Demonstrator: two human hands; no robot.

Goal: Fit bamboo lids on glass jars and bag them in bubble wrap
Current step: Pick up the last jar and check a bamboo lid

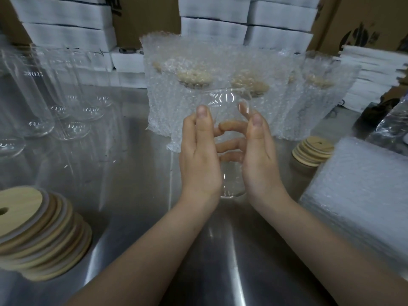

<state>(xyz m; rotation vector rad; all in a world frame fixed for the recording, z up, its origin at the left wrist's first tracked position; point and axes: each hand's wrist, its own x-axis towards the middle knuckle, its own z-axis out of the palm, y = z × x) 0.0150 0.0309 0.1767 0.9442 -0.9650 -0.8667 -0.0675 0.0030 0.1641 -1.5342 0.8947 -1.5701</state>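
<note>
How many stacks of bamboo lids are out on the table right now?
2. One stack of bamboo lids sits at the near left of the metal table; a smaller stack sits at the right, beside the pile of bubble wrap bags. More may be out of view.

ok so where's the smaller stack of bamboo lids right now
The smaller lid stack sits on the steel table at the right, between the bagged jars behind it and the bubble wrap pile beside it.
</note>
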